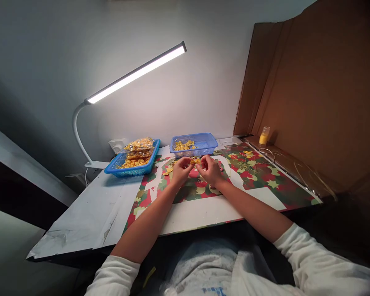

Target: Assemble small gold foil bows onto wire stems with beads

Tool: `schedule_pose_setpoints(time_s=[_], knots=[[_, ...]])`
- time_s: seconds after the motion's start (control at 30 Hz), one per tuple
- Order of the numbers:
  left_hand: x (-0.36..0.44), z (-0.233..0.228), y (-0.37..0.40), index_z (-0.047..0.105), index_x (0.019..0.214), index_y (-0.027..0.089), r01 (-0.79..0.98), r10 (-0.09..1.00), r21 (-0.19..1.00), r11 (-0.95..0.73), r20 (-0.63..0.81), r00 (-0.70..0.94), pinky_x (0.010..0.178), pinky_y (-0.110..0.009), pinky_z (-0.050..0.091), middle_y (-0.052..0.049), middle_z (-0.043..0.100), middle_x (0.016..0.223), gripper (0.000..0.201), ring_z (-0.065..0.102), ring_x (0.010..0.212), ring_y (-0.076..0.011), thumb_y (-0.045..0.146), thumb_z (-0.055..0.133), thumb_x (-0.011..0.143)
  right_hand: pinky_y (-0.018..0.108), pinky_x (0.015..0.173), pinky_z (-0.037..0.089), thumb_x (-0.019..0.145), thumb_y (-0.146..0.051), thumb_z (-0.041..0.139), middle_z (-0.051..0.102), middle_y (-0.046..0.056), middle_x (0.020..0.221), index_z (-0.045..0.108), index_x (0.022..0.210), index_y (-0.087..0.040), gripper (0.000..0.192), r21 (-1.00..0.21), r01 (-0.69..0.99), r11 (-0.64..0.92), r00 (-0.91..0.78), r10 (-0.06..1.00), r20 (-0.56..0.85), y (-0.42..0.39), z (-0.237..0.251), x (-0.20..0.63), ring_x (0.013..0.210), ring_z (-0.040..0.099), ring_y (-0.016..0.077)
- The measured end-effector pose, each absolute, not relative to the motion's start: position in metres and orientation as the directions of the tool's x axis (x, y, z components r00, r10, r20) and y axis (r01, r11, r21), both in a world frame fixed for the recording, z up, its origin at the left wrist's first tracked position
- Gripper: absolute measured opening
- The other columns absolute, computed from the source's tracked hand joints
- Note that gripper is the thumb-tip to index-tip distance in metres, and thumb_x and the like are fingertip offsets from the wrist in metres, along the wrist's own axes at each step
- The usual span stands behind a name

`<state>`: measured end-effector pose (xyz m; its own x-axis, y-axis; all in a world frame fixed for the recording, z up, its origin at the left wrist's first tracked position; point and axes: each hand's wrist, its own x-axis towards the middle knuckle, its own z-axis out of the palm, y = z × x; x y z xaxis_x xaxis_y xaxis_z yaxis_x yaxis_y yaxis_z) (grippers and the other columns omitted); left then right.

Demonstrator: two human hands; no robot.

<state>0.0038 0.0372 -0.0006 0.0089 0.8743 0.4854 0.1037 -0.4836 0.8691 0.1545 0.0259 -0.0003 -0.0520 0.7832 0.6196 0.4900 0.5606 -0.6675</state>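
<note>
On white table point(80, 209): bright-blue plastic basket point(157, 150) near back-left corner, periwinkle plastic basket point(208, 145) at back edge. Pinching with left hand point(181, 172) and right hand point(211, 171): small yellow piece point(195, 160), short of back edge. Likely mid fingertip work; next calls for steady pinch.

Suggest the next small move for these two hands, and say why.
Probably steady the small yellow piece between the left hand and right hand before letting go: both hands meet at it and partly hide its shape, so I cannot tell whether it is finished.
</note>
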Motion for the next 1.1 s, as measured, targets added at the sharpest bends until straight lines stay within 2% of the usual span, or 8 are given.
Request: schedule_pose_setpoints(time_s=[0.17,0.37,0.5,0.77,0.93,1.1], knots=[[-0.001,-0.001,0.037,0.065,0.075,0.019,0.346,0.819,0.756,-0.555,0.57,0.066,0.061,-0.025,0.044,-0.001,0.066,0.074,0.004,0.055,0.064,-0.0126,0.022,0.064,0.073,0.025,0.056,0.033,0.078,-0.031,0.049,0.05,-0.003,0.058,0.047,0.076,-0.021,0.01,-0.638,0.555,0.534,-0.099,0.803,0.587,0.027,0.0,0.157,0.054,0.047,0.0137],[-0.002,0.004,0.03,0.067,0.076,0.02,0.553,0.761,0.603,-0.574,0.642,0.09,0.062,-0.025,0.041,0.001,0.063,0.067,0.011,0.052,0.062,-0.0133,0.015,0.06,0.069,0.026,0.06,0.031,0.074,-0.028,0.052,0.051,-0.002,0.057,0.047,0.069,-0.021,0.009,-0.518,0.686,0.511,-0.102,0.773,0.627,0.027,0.003,0.159,0.052,0.043,0.0134],[-0.002,0.005,0.028,0.066,0.072,0.02,0.561,0.766,0.612,-0.557,0.639,0.063,0.06,-0.025,0.039,0.001,0.061,0.064,0.009,0.051,0.059,-0.0131,0.016,0.06,0.067,0.026,0.058,0.031,0.074,-0.025,0.053,0.05,-0.003,0.053,0.053,0.071,-0.021,0.005,-0.503,0.675,0.54,-0.166,0.775,0.61,0.027,0.003,0.159,0.051,0.044,0.0139],[-0.006,0.002,0.033,0.067,0.07,0.019,0.493,0.775,0.64,-0.59,0.621,0.12,0.063,-0.025,0.041,-0.001,0.066,0.069,0.008,0.055,0.064,-0.0145,0.016,0.06,0.068,0.025,0.056,0.028,0.078,-0.027,0.055,0.055,-0.001,0.055,0.062,0.081,-0.021,0.011,-0.484,0.681,0.549,-0.221,0.785,0.579,0.031,-0.001,0.164,0.055,0.048,0.0155],[-0.008,0.002,0.035,0.066,0.073,0.018,0.457,0.8,0.677,-0.577,0.581,0.149,0.064,-0.025,0.042,-0.002,0.066,0.07,0.007,0.057,0.066,-0.0147,0.019,0.06,0.07,0.025,0.053,0.027,0.082,-0.027,0.046,0.053,-0.001,0.056,0.055,0.067,-0.02,0.019,-0.528,0.599,0.602,-0.294,0.778,0.555,0.031,0.0,0.166,0.053,0.045,0.0139],[-0.008,0.007,0.031,0.064,0.075,0.019,0.481,0.803,0.657,-0.581,0.56,0.205,0.065,-0.025,0.041,-0.002,0.065,0.073,0.008,0.055,0.067,-0.0145,0.02,0.057,0.07,0.025,0.053,0.029,0.077,-0.024,0.048,0.047,-0.003,0.051,0.047,0.056,-0.02,0.021,-0.579,0.548,0.604,-0.237,0.776,0.585,0.031,0.001,0.164,0.05,0.041,0.0121]])
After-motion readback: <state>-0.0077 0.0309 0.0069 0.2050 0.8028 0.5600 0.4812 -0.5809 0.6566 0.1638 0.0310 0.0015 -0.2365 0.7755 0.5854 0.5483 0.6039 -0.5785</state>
